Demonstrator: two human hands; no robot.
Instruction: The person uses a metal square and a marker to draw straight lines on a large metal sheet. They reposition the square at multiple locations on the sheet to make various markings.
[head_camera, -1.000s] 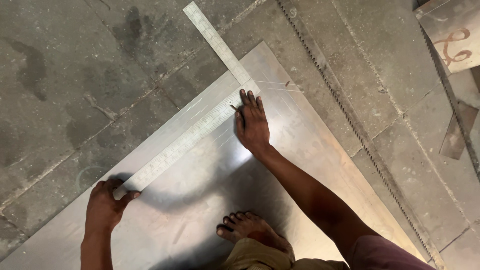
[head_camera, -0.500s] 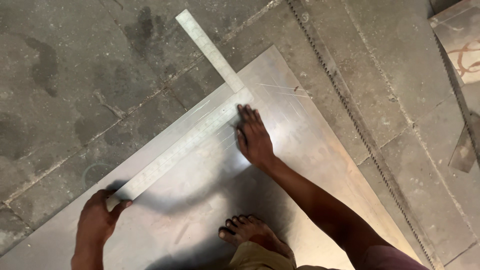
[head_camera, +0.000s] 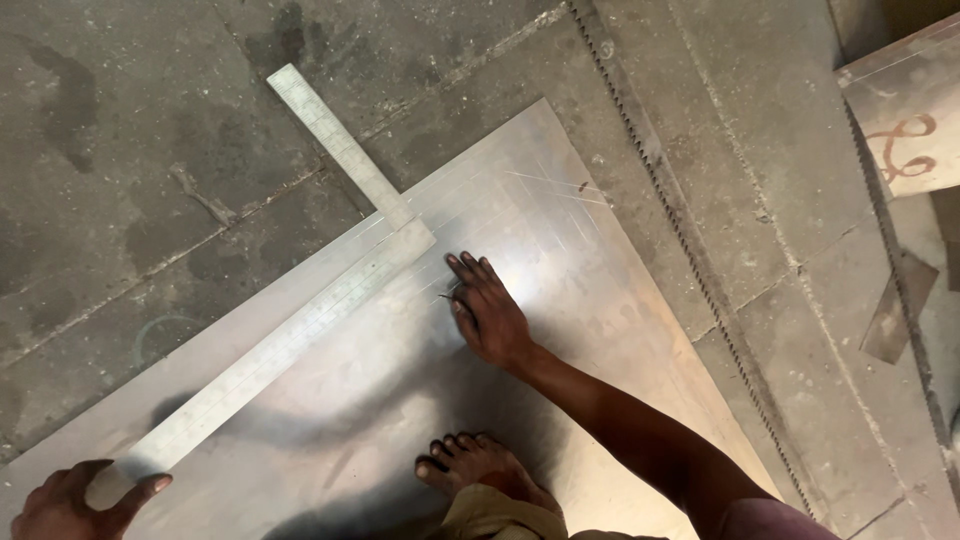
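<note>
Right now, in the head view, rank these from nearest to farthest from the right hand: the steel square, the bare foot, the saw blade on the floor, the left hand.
From the right hand:
1. Steel square, just to its upper left on the metal sheet.
2. Bare foot, below it on the sheet.
3. Saw blade, off to the right on the concrete floor.
4. Left hand, bottom-left corner, gripping the square's end.

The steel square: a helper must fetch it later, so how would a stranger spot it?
Find the large shiny metal sheet on the concrete floor. Along its upper-left edge lies the L-shaped, graduated steel square, its long blade ending at the left hand. Unlike the toothed strip to the right, it is flat and marked.
</note>
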